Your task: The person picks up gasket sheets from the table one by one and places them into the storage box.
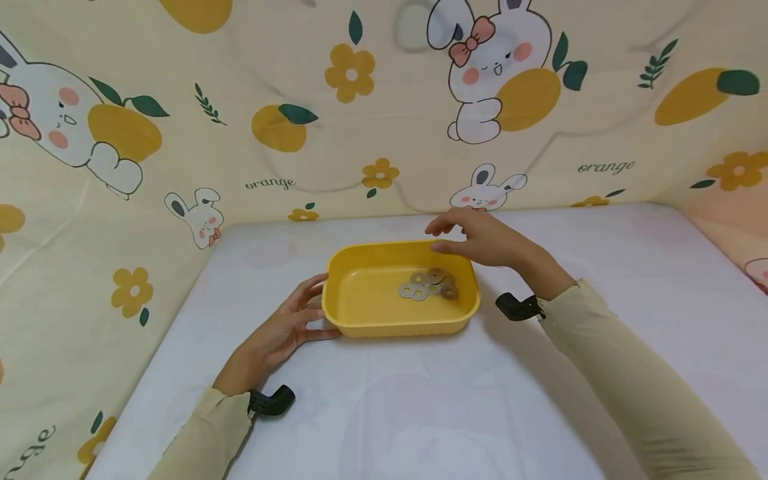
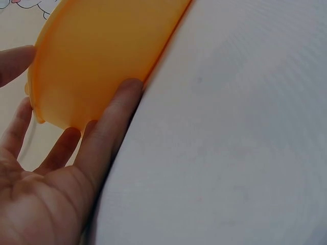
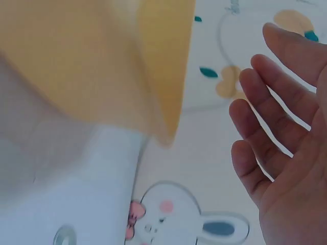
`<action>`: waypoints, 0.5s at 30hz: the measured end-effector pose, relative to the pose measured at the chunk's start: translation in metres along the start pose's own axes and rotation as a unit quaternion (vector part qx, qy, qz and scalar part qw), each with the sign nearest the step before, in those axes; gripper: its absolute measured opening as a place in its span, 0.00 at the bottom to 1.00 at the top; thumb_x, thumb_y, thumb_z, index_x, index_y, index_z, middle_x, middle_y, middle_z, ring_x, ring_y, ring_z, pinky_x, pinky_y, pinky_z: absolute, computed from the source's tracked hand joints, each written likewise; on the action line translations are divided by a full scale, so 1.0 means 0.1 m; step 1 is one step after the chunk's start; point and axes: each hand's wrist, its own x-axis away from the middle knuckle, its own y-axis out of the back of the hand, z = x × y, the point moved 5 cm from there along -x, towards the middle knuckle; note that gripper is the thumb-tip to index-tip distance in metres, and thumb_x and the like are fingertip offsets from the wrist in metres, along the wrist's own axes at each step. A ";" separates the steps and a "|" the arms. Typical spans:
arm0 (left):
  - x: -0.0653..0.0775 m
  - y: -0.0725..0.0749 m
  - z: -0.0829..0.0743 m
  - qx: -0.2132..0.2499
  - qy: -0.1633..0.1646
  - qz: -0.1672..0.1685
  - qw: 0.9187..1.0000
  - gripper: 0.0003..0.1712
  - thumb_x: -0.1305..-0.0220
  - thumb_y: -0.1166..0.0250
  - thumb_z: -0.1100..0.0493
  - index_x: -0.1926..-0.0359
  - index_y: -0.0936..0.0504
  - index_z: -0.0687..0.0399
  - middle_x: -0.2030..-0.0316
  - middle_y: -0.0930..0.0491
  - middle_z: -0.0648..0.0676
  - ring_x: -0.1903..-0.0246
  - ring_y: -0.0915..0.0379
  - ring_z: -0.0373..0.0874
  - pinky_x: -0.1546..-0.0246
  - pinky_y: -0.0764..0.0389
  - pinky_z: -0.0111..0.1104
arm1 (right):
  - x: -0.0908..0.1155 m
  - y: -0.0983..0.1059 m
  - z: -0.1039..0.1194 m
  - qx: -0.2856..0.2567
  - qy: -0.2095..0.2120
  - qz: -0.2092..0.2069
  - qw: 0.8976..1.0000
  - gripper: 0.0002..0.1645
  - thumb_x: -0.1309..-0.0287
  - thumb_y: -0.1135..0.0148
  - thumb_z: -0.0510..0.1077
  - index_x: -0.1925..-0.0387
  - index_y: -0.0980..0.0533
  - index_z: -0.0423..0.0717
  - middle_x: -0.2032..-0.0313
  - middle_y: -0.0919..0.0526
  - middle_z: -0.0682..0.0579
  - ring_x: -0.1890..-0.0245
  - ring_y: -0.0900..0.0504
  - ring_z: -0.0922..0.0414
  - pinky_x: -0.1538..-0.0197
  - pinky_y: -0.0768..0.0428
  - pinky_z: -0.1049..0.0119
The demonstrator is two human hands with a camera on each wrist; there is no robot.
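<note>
A yellow plastic tray (image 1: pixel 372 329) with rounded corners stands on the white-covered table. Inside, towards its right end, several flat metal washers (image 1: pixel 418 291) lie in a loose heap. My left hand (image 1: pixel 289 327) rests against the tray's left end, its fingers spread along the outer wall. The left wrist view shows fingertips (image 2: pixel 130 87) touching the orange-looking wall low down by the table. Over the tray's back right corner hovers my right hand (image 1: pixel 486 237), fingers loosely bent and thumb apart. In the right wrist view its palm side shows nothing held.
A cloth backdrop (image 1: pixel 336 140) printed with rabbits, oranges and flowers rises behind the table and along its left side. Black camera mounts (image 1: pixel 273 401) sit at both wrists. A small round shape (image 3: pixel 65 236) shows low in the right wrist view.
</note>
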 end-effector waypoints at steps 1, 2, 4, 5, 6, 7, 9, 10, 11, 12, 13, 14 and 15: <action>0.00 0.00 0.00 -0.001 0.000 -0.001 1.000 0.41 0.32 0.40 0.68 0.24 0.44 0.40 0.25 0.50 0.54 0.39 0.28 0.53 0.42 0.21 0.54 | 0.03 0.02 -0.03 0.001 -0.003 -0.008 1.000 0.20 0.38 0.33 0.51 0.46 0.21 0.50 0.48 0.17 0.51 0.44 0.24 0.51 0.40 0.25 0.50; 0.00 0.00 0.00 0.000 0.002 -0.002 1.000 0.41 0.32 0.40 0.68 0.24 0.44 0.39 0.25 0.51 0.53 0.39 0.28 0.53 0.42 0.21 0.54 | 0.07 0.04 -0.06 0.003 -0.008 -0.015 1.000 0.20 0.37 0.33 0.50 0.46 0.20 0.50 0.48 0.17 0.51 0.45 0.24 0.52 0.41 0.25 0.50; 0.00 0.00 0.00 -0.002 0.002 -0.003 1.000 0.41 0.32 0.40 0.67 0.24 0.44 0.39 0.25 0.51 0.53 0.38 0.28 0.53 0.41 0.21 0.54 | 0.14 0.07 -0.12 0.007 -0.015 -0.030 0.999 0.18 0.37 0.34 0.50 0.47 0.20 0.50 0.49 0.17 0.52 0.46 0.24 0.53 0.43 0.26 0.51; 0.01 0.00 0.00 -0.004 0.001 -0.003 1.000 0.41 0.32 0.40 0.67 0.24 0.44 0.39 0.25 0.50 0.53 0.38 0.28 0.53 0.41 0.21 0.54 | 0.17 0.09 -0.16 0.009 -0.019 -0.036 0.999 0.18 0.37 0.34 0.49 0.48 0.20 0.50 0.49 0.17 0.51 0.46 0.24 0.53 0.44 0.26 0.51; 0.01 0.00 0.00 -0.007 0.000 -0.001 1.000 0.41 0.32 0.40 0.67 0.24 0.44 0.39 0.25 0.50 0.54 0.38 0.28 0.53 0.41 0.21 0.54 | 0.20 0.09 -0.20 0.012 -0.022 -0.040 0.999 0.18 0.37 0.34 0.49 0.48 0.20 0.49 0.49 0.17 0.51 0.47 0.24 0.53 0.44 0.26 0.51; 0.01 0.00 0.00 -0.012 -0.002 0.001 1.000 0.40 0.32 0.40 0.66 0.24 0.45 0.40 0.25 0.50 0.54 0.38 0.28 0.53 0.41 0.20 0.54 | 0.23 0.10 -0.24 0.017 -0.026 -0.044 0.999 0.17 0.37 0.34 0.49 0.48 0.20 0.49 0.48 0.17 0.50 0.47 0.24 0.53 0.45 0.26 0.51; 0.01 0.01 0.00 -0.010 -0.002 0.002 1.000 0.40 0.32 0.41 0.67 0.24 0.45 0.40 0.25 0.50 0.55 0.38 0.28 0.54 0.42 0.20 0.54 | 0.28 0.10 -0.34 0.027 -0.032 -0.043 0.998 0.18 0.36 0.35 0.49 0.47 0.20 0.47 0.48 0.18 0.49 0.47 0.24 0.52 0.45 0.25 0.50; 0.01 0.00 0.00 -0.009 -0.002 0.002 1.000 0.40 0.31 0.41 0.67 0.24 0.45 0.40 0.25 0.50 0.54 0.38 0.29 0.54 0.41 0.20 0.54 | 0.31 0.09 -0.40 0.033 -0.035 -0.040 0.998 0.18 0.36 0.35 0.49 0.47 0.21 0.47 0.48 0.18 0.49 0.47 0.25 0.51 0.44 0.24 0.49; 0.01 0.00 0.00 -0.006 -0.001 0.002 1.000 0.40 0.31 0.41 0.67 0.24 0.45 0.39 0.25 0.50 0.54 0.38 0.29 0.54 0.41 0.20 0.54 | 0.33 0.09 -0.45 0.042 -0.036 -0.036 0.998 0.19 0.35 0.35 0.49 0.47 0.21 0.46 0.48 0.18 0.48 0.47 0.24 0.50 0.44 0.24 0.49; 0.01 0.00 0.00 -0.003 -0.001 0.002 1.000 0.40 0.31 0.41 0.67 0.24 0.45 0.39 0.25 0.50 0.53 0.38 0.29 0.54 0.41 0.21 0.54 | 0.35 0.08 -0.50 0.052 -0.036 -0.029 0.998 0.19 0.35 0.36 0.49 0.46 0.21 0.45 0.48 0.18 0.47 0.47 0.24 0.49 0.44 0.24 0.48; 0.01 0.00 0.00 0.000 0.000 0.002 1.000 0.40 0.32 0.41 0.67 0.24 0.45 0.39 0.25 0.51 0.53 0.38 0.29 0.54 0.41 0.21 0.54 | 0.36 0.07 -0.56 0.064 -0.035 -0.022 0.997 0.20 0.35 0.36 0.49 0.46 0.21 0.44 0.48 0.18 0.46 0.47 0.24 0.48 0.44 0.23 0.47; 0.01 0.00 0.00 0.004 0.001 0.001 1.000 0.41 0.32 0.41 0.68 0.24 0.45 0.39 0.25 0.50 0.53 0.37 0.29 0.54 0.41 0.21 0.54 | 0.38 0.06 -0.61 0.077 -0.034 -0.016 0.996 0.20 0.35 0.36 0.49 0.46 0.21 0.43 0.49 0.18 0.45 0.48 0.24 0.47 0.43 0.23 0.47; 0.01 0.00 0.00 0.001 0.000 0.002 1.000 0.41 0.32 0.41 0.67 0.24 0.45 0.39 0.25 0.50 0.53 0.38 0.29 0.54 0.41 0.21 0.54 | 0.39 0.06 -0.67 0.093 -0.033 -0.011 0.995 0.19 0.35 0.36 0.48 0.47 0.20 0.42 0.50 0.17 0.45 0.48 0.23 0.47 0.43 0.22 0.47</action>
